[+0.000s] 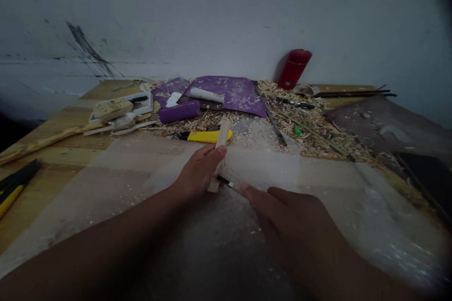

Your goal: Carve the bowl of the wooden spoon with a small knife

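Observation:
My left hand (200,169) is closed around a narrow, pale strip of wood (223,132), which stands out above and below the fingers. In my right hand (286,216) is a small carving knife (236,187) with a light handle and a short dark blade. The blade's tip meets the lower part of the wood, close beside my left hand. Just behind the upper end of the wood lies a yellow utility knife (205,136). A translucent plastic sheet (148,188) spreads under both hands.
Wood shavings (314,131) cover the back of the table, around purple sheets (243,94) and a purple roll (179,112). A red flask (295,69) leans against the wall. To the left are a white tray (148,107) and a long stick (52,140); a dark flat object (427,183) lies right.

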{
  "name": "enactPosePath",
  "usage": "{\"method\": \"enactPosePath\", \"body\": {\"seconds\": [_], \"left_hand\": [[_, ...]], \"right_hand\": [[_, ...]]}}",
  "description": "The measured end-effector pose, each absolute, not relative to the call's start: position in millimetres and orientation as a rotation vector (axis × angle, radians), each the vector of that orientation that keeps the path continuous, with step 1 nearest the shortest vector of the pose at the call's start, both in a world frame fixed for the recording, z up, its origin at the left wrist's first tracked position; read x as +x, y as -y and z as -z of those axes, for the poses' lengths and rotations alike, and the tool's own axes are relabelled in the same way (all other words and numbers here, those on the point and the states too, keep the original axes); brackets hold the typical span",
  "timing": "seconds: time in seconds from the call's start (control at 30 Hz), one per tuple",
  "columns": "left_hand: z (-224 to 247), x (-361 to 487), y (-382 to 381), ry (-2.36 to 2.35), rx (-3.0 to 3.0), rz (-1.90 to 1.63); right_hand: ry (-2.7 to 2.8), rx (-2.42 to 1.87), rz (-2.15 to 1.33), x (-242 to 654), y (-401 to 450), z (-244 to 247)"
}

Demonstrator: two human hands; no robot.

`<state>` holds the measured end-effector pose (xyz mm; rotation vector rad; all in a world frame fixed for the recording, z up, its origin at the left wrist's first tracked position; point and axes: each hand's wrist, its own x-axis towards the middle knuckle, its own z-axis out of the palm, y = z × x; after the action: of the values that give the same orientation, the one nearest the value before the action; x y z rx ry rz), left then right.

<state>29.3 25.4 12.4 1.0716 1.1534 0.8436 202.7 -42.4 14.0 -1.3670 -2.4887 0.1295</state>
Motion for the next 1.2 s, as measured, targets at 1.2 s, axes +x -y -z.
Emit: {"method": "enactPosePath", "body": {"seconds": [1.2], "left_hand": [[-15.7, 24.3, -26.5, -1.285, 1.158, -0.843]], "right_hand": [[2.469, -1.244, -0.120, 209.6, 31.0, -6.5]]}}
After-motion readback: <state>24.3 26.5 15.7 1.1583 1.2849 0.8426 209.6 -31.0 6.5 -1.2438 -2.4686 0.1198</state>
